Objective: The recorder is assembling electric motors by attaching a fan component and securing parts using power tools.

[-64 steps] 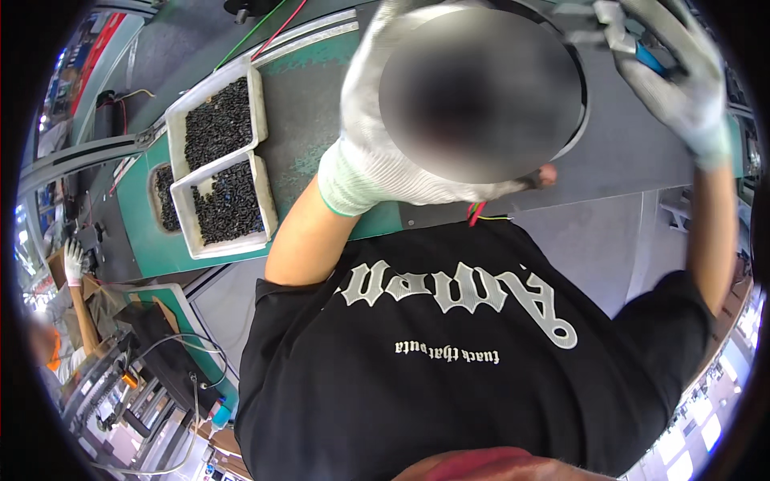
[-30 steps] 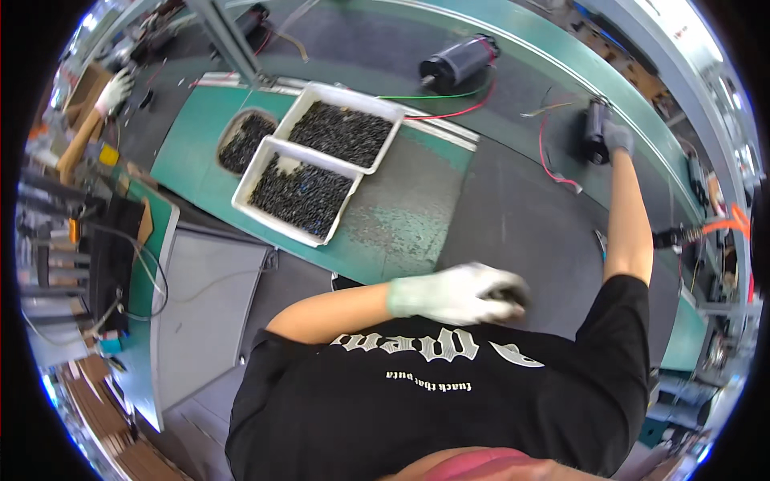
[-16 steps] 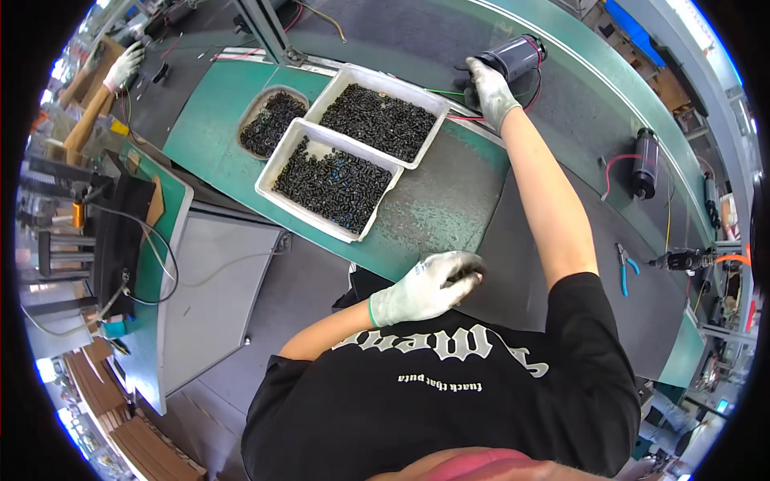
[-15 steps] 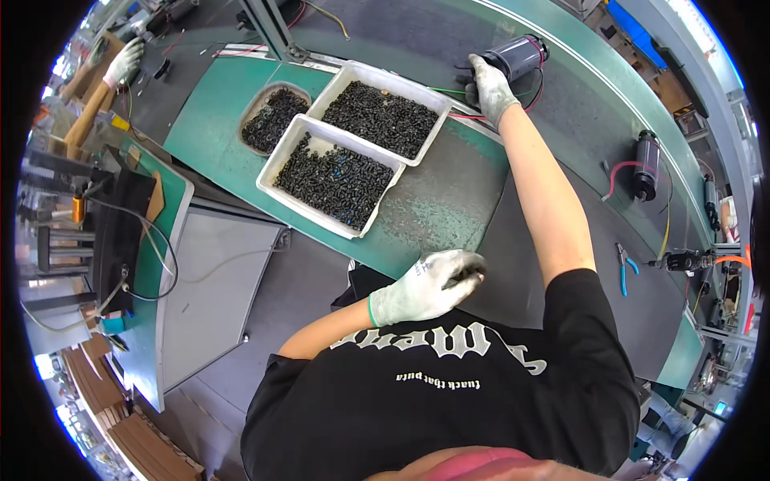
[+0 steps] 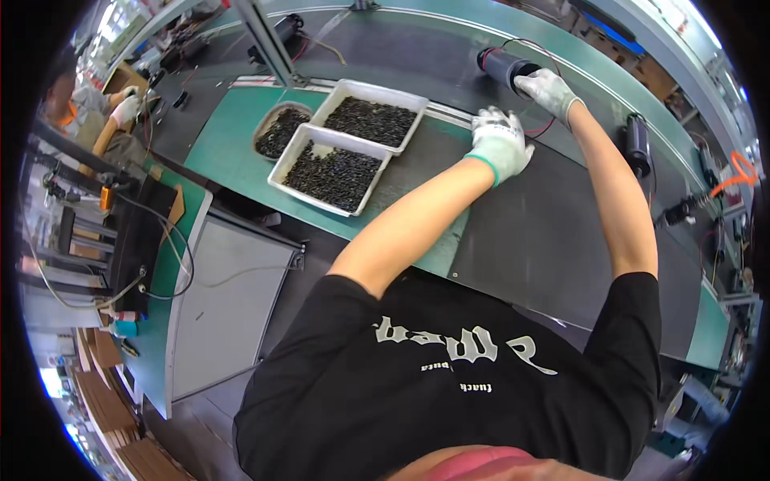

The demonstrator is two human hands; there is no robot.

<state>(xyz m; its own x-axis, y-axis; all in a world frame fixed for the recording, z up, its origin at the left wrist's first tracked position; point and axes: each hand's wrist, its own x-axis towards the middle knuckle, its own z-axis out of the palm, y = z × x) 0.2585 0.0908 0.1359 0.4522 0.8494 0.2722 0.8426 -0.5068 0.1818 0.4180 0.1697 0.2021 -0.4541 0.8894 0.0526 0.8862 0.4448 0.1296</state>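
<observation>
Gloves cover both hands. At about 1 o'clock the right hand (image 5: pixel 552 90) closes around a black cylindrical motor (image 5: pixel 504 66) with red and black wires, lying on the dark belt (image 5: pixel 545 232). The left hand (image 5: pixel 499 144), fingers curled with nothing visibly in them, rests just beside it. At 11 o'clock, 2 white trays (image 5: pixel 298 160) of small dark parts sit untouched. Judging by this, the motor is gripped, fitting not begun.
</observation>
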